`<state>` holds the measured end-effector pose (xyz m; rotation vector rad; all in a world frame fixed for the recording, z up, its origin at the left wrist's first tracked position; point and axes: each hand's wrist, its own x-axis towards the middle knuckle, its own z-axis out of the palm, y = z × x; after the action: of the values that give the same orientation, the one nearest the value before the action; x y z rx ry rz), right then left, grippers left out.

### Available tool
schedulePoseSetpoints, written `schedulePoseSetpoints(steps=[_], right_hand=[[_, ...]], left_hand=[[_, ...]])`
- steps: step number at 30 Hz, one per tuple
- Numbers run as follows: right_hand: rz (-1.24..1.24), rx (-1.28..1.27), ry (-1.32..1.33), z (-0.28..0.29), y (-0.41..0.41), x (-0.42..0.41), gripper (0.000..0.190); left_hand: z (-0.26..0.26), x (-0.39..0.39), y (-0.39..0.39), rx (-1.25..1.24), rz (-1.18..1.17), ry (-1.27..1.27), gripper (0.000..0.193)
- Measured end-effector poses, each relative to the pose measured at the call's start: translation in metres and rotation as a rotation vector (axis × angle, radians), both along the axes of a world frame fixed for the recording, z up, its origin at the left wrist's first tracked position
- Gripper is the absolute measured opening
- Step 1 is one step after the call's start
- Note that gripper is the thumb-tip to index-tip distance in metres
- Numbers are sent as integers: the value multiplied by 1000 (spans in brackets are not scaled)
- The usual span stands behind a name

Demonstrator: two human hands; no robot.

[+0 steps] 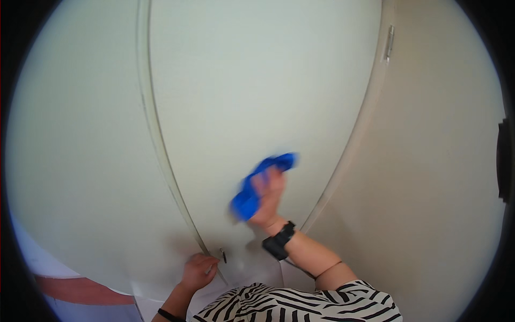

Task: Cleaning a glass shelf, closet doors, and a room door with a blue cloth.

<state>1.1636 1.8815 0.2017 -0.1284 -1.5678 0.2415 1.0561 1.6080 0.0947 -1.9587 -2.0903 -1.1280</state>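
My right hand [270,197] grips a bunched blue cloth [247,197] against a pale, off-white door [257,88]. Motion blurs both the cloth and the fingers. A black device is strapped around my right wrist. Lower left, my left hand [199,271] is at the raised strip [177,189] along the door's left side, its fingertips close to a small metal latch or handle [223,255]. Whether those fingers grip the strip or only rest there is not clear.
A metal hinge [389,42] sits on the right-hand door frame [362,108]. Pale flat panels flank the door on the left [80,141] and right [422,161]. A dark object [503,161] juts in at the right rim. Reddish-brown and white surfaces [84,290] show at lower left.
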Motion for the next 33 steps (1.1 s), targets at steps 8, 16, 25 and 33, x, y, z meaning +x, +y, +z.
schedulePoseSetpoints(steps=[8, 16, 25, 33], right_hand=[[-180, 174, -264, -116, 71, 31, 50], [-243, -662, 185, -123, 134, 58, 61], [158, -504, 79, -151, 146, 29, 88], [-54, 76, -271, -47, 111, 12, 52]], left_hand=[[-10, 13, 35, 207, 92, 122, 23], [-3, 13, 18, 172, 248, 37, 23], [34, 32, 192, 6, 249, -124, 16], [101, 25, 169, -146, 61, 49, 28]])
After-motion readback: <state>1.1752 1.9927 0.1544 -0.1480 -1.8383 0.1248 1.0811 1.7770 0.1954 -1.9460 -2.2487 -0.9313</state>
